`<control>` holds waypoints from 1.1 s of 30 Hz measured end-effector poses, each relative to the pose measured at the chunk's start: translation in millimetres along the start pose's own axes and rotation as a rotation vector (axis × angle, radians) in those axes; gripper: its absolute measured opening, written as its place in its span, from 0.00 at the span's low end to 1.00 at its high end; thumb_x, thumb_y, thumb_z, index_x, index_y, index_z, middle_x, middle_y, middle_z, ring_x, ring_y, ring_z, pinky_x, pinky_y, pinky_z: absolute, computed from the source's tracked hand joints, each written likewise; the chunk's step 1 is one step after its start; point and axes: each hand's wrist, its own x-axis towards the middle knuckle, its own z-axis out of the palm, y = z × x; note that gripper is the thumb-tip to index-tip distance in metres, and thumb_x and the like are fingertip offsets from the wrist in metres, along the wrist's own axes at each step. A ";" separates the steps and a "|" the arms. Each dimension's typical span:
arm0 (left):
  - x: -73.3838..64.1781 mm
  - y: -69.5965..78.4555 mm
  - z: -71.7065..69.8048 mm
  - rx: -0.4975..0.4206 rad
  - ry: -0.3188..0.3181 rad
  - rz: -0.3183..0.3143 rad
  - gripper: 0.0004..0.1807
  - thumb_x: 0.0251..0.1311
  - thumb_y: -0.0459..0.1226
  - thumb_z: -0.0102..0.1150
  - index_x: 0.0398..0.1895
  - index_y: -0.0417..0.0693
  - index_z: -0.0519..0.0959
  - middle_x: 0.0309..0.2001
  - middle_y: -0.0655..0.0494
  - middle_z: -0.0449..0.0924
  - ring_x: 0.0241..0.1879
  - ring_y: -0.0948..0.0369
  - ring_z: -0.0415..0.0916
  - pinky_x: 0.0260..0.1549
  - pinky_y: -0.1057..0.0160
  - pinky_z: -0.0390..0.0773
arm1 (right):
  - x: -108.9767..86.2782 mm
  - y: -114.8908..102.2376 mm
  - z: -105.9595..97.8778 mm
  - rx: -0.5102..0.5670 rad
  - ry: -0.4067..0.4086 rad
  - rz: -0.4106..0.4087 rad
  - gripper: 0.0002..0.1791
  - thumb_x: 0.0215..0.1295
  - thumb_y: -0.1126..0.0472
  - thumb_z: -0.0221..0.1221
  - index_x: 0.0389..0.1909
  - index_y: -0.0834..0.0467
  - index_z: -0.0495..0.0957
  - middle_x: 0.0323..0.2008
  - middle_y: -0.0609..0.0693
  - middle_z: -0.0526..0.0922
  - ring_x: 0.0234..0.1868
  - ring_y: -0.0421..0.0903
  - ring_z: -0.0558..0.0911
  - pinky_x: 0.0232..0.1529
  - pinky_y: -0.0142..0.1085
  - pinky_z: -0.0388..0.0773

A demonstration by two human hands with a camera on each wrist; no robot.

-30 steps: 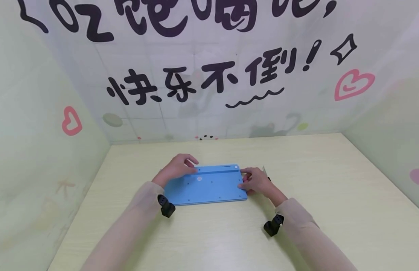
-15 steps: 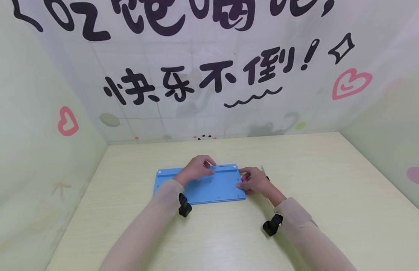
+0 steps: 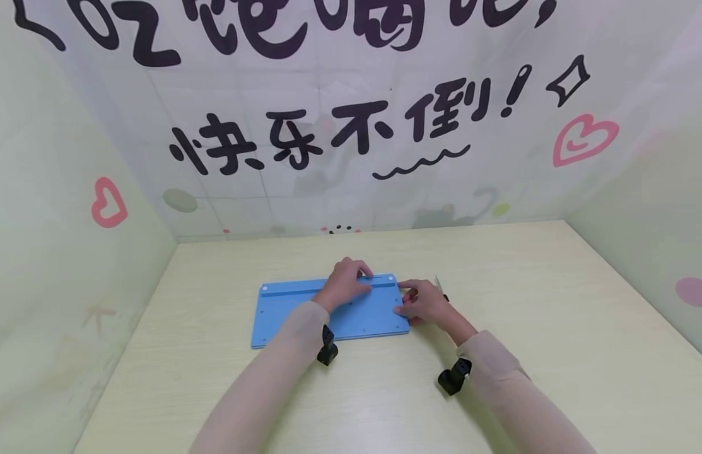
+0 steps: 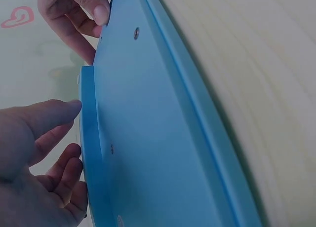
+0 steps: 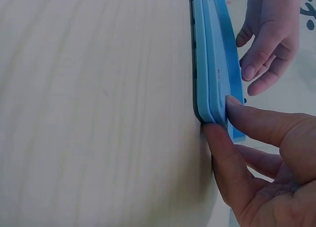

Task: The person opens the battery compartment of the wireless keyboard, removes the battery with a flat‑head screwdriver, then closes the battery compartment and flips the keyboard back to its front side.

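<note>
A blue keyboard (image 3: 288, 315) lies face down on the table, its underside up with small screws and a raised bar along the far edge. My right hand (image 3: 423, 301) pinches its right end, thumb on the underside and fingers at the edge, as the right wrist view shows with the keyboard (image 5: 201, 64) between them. Over the raised bar is my left hand (image 3: 346, 280), fingers loosely bent. In the left wrist view, the left hand's fingertips (image 4: 74, 106) are at the bar's outer side; whether they press on it I cannot tell.
A slim tool with a thin metal shaft (image 3: 439, 284) lies just beyond the right hand, partly hidden by it. The pale wooden table (image 3: 555, 302) is bounded by a printed back wall (image 3: 305, 208) and side walls.
My left hand has moved right along the keyboard's raised bar, from left of its middle towards the right end. The right hand keeps its hold on the keyboard's right end.
</note>
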 end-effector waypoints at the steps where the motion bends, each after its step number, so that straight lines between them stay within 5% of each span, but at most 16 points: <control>1: 0.6 1.2 0.4 0.006 0.000 -0.010 0.07 0.56 0.35 0.60 0.39 0.46 0.80 0.39 0.51 0.69 0.40 0.56 0.66 0.42 0.60 0.70 | -0.1 -0.1 0.0 -0.002 -0.001 -0.004 0.32 0.54 0.67 0.64 0.60 0.67 0.66 0.32 0.55 0.73 0.28 0.47 0.74 0.25 0.35 0.78; 10: 8.5 6.2 3.3 0.058 -0.022 -0.079 0.08 0.56 0.36 0.61 0.39 0.49 0.79 0.40 0.52 0.67 0.43 0.55 0.63 0.42 0.58 0.69 | 0.3 -1.7 -0.6 0.002 0.002 -0.001 0.32 0.54 0.67 0.64 0.60 0.66 0.66 0.31 0.55 0.73 0.27 0.47 0.74 0.25 0.35 0.78; 33: 9.5 14.3 2.8 0.134 -0.036 -0.070 0.06 0.56 0.35 0.61 0.35 0.50 0.76 0.36 0.52 0.66 0.40 0.55 0.64 0.35 0.59 0.68 | 0.6 1.8 -0.4 0.008 -0.003 0.000 0.31 0.54 0.67 0.64 0.60 0.66 0.66 0.32 0.55 0.73 0.28 0.47 0.74 0.25 0.35 0.78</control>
